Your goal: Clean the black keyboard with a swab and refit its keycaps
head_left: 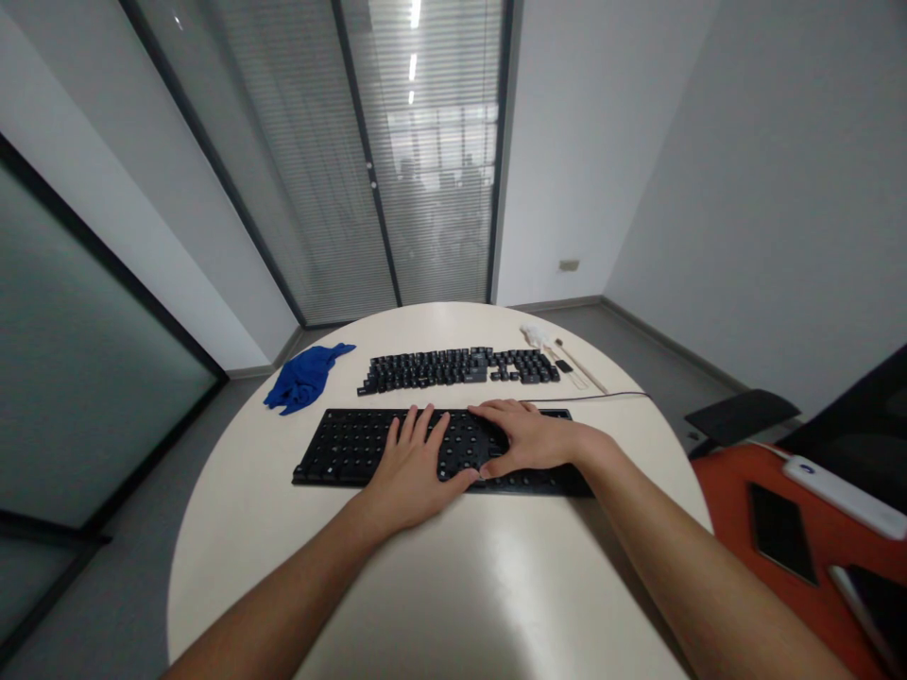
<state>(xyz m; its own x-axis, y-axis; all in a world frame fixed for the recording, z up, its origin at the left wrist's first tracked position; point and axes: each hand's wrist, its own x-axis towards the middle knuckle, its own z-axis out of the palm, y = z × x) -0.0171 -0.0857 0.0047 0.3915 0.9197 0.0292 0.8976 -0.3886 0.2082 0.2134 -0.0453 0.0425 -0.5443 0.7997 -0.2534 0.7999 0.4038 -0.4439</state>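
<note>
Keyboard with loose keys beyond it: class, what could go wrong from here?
The loose keys lie close beyond the keyboard, so a nudge might jumble their rows. The left hand and right hand are on the keyboard; pressing hard could strain it. The cable reaches the edge of the table, where it might snag.

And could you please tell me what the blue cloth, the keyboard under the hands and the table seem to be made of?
Cloth: matte fabric, judging by its soft folds. Keyboard: probably plastic, dark and low-sheen, with crisp straight edges. Table: perhaps laminate, smooth and satin, from the blurred light reflected on its top.
</note>
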